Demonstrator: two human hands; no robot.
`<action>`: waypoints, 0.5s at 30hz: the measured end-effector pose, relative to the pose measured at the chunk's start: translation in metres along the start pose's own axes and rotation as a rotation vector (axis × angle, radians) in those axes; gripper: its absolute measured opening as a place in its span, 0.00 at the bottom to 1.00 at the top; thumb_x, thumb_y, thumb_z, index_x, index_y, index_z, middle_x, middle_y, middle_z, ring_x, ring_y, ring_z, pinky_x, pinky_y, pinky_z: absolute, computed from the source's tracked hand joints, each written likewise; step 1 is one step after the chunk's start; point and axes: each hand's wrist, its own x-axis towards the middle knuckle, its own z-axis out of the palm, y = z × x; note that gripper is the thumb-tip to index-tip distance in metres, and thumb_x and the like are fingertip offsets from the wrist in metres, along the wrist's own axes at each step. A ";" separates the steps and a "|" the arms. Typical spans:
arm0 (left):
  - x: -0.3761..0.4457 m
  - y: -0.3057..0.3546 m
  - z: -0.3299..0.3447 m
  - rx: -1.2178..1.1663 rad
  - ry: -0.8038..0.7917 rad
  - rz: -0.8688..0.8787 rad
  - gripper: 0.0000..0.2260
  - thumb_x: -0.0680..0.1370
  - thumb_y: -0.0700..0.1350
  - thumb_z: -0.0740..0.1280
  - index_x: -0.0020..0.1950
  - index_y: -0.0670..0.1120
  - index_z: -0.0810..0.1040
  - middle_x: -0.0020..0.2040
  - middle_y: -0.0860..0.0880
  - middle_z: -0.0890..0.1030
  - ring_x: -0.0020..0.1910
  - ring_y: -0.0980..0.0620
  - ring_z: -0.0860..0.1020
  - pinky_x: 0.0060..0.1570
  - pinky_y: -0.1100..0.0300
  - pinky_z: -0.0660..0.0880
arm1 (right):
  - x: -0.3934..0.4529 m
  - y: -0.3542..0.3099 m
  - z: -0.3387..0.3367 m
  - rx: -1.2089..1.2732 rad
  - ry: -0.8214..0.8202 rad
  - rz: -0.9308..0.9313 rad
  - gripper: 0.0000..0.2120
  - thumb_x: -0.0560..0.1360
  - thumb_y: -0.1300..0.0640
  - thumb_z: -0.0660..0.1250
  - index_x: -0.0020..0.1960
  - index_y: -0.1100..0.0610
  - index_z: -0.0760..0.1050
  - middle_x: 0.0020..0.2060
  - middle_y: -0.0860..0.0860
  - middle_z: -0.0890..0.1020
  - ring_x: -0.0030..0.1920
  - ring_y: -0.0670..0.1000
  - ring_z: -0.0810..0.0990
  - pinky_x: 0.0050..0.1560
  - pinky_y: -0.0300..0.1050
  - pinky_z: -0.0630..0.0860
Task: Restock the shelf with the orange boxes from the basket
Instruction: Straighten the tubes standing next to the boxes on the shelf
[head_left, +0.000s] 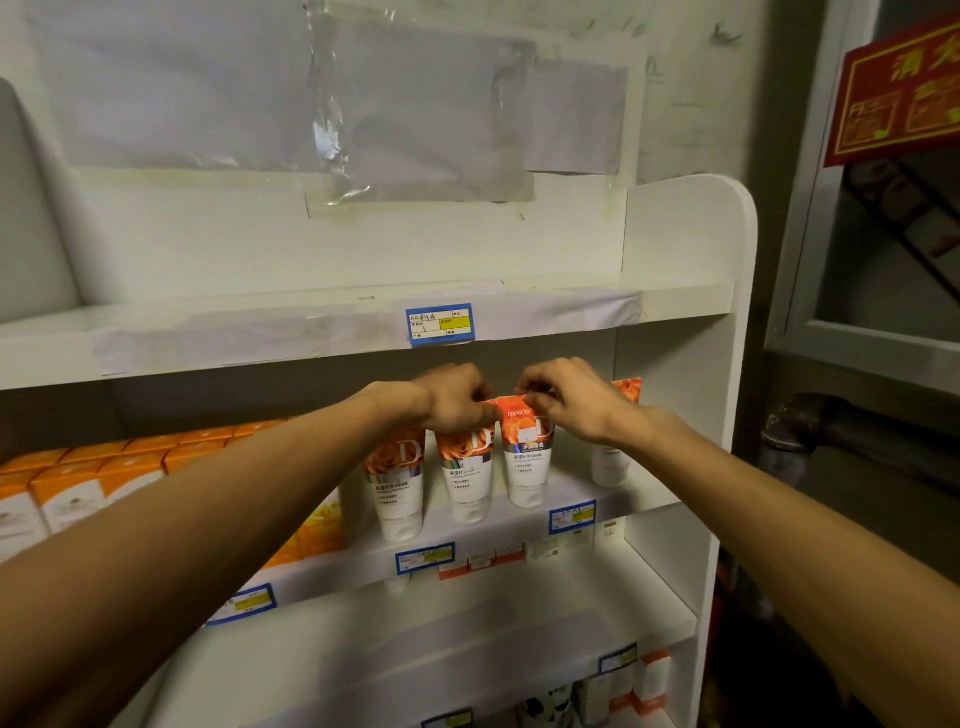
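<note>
White shelving unit against a scruffy wall with paper and clear plastic taped over it, dim lighting, a red sign (898, 88) with yellow characters up at the top right and some grey metal framing beside it. Top shelf (311, 332) carries nothing I can see, just a blue-and-yellow price tag (439, 324) on its front lip.

Middle shelf (519, 530) is where the action is. Both hands are up at a row of orange-and-white tubes (527, 457) standing cap-down. The left hand (454, 397) is closed over the tops of the two tubes left of centre, and the right hand (569, 397) has its fingertips (535, 401) pinched together on the crimped top edge of the next one. So both grips are clamped on tubes, not boxes.

The orange boxes (88, 483) are stacked in rows on the left part of that same shelf, partly behind the left forearm. No basket in view at all, so can't say what's left in it.

My read: this is a tidy-up step, squaring the tubes so the row sits neat or clears room. Next move probably needs letting go without tipping them, since they look top-heavy and packed close, then going back down to the basket for more boxes.

Lower shelves (467, 623) have more tags and a few small packs, too blurry to name.
</note>
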 end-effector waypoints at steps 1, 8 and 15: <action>0.001 0.000 0.000 0.006 0.014 0.008 0.11 0.81 0.53 0.65 0.58 0.49 0.80 0.54 0.47 0.84 0.50 0.49 0.83 0.54 0.51 0.81 | -0.001 0.000 0.000 -0.001 0.001 -0.001 0.08 0.80 0.59 0.65 0.57 0.54 0.80 0.52 0.51 0.84 0.51 0.49 0.82 0.53 0.51 0.81; 0.001 0.002 0.001 0.006 0.024 0.019 0.07 0.82 0.52 0.64 0.55 0.50 0.79 0.54 0.47 0.84 0.51 0.48 0.83 0.54 0.52 0.80 | -0.002 0.001 0.001 0.024 0.009 0.022 0.09 0.80 0.59 0.65 0.59 0.54 0.80 0.53 0.52 0.84 0.51 0.49 0.82 0.54 0.48 0.81; 0.002 0.003 0.002 0.024 0.033 0.009 0.08 0.81 0.53 0.65 0.53 0.50 0.79 0.53 0.48 0.84 0.49 0.49 0.83 0.49 0.56 0.80 | -0.001 0.002 0.003 0.019 -0.015 0.064 0.16 0.80 0.55 0.64 0.67 0.54 0.76 0.59 0.52 0.82 0.57 0.51 0.81 0.58 0.52 0.80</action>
